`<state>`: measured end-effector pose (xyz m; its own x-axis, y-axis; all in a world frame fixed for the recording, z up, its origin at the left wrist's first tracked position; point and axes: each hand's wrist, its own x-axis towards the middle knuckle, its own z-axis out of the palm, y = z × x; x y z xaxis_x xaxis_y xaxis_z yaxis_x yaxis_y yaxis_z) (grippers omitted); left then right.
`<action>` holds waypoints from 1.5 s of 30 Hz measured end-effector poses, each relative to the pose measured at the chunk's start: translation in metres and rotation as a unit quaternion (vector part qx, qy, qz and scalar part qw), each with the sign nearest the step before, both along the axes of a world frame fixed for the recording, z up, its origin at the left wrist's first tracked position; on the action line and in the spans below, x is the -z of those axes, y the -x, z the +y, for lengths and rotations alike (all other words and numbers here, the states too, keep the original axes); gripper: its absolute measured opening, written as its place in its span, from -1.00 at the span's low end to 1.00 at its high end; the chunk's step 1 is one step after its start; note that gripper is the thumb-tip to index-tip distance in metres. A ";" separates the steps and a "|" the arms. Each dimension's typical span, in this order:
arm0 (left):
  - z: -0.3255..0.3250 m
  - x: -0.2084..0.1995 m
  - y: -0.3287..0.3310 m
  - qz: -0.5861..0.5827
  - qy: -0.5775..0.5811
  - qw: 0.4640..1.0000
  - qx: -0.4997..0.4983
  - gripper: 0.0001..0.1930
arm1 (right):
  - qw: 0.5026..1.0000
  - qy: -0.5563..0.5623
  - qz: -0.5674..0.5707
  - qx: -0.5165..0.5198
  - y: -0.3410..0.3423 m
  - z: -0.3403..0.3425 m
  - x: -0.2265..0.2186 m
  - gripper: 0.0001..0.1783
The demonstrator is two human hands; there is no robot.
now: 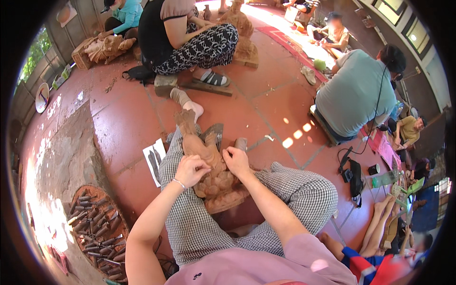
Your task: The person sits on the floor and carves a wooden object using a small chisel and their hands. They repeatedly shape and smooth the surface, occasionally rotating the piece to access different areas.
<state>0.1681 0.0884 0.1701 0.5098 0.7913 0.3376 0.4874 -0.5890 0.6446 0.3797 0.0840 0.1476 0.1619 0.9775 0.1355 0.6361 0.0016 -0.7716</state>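
A pink shirt (266, 260) lies nearest the camera, and below it black-and-white checked trousers (299, 192) are spread to both sides. Between the thighs the wooden carving (207, 151) is set, its broad base toward the body and its narrower end pointed away. It is cut in warm reddish-brown wood; rounded lumps are massed above the base, and smoother, flowing forms are shown farther up. The left hand (192, 170) is held over its left side with the fingertips drawn together; whether anything is pinched there cannot be told. The right hand (236, 161) is curled at the opposite edge, and its grip cannot be made out either.

To the left, a round tray (105, 194) is crowded with dark-handled tools (97, 223), beside a dusty grey-brown slab (76, 147). A white sheet (147, 156) marked with dark, long shapes is laid by the left leg. The floor (133, 118) is paved in red tiles with grey joints, flecked with sunlight. Farther off, a person in a grey-blue shirt (356, 92) and another in patterned trousers (204, 50) are seated; beyond them a second carving (242, 33) and a red carpet (285, 42) are seen.
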 end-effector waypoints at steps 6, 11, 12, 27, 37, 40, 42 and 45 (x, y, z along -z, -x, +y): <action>-0.001 -0.006 -0.022 0.016 -0.020 0.999 -0.036 -0.86 | 1.000 -0.001 -0.017 -0.009 0.006 0.001 -0.002 -0.64; 0.004 -0.001 -0.002 0.003 -0.004 1.000 0.017 -0.89 | 1.000 0.003 -0.015 -0.001 -0.002 -0.002 0.000 -0.64; 0.007 0.003 0.005 -0.003 0.022 0.999 0.029 -0.90 | 1.000 0.009 -0.019 -0.002 -0.003 -0.001 -0.001 -0.65; 0.004 -0.013 -0.006 0.042 0.002 0.999 0.024 -0.86 | 0.999 0.010 -0.035 -0.006 0.002 0.002 -0.003 -0.66; 0.007 -0.007 -0.003 0.057 0.010 0.998 0.022 -0.81 | 0.999 0.004 -0.041 0.009 -0.004 0.003 0.002 -0.65; 0.009 -0.007 -0.024 0.065 0.039 0.996 -0.047 -0.86 | 0.999 -0.039 -0.028 -0.009 0.004 0.005 0.006 -0.64; 0.009 -0.007 -0.032 0.094 -0.067 0.991 -0.061 -0.86 | 0.999 -0.042 -0.018 -0.022 0.003 0.005 0.004 -0.64; 0.006 0.000 -0.015 0.066 0.027 0.997 -0.016 -0.88 | 0.997 -0.079 -0.008 -0.022 -0.009 0.004 0.022 -0.63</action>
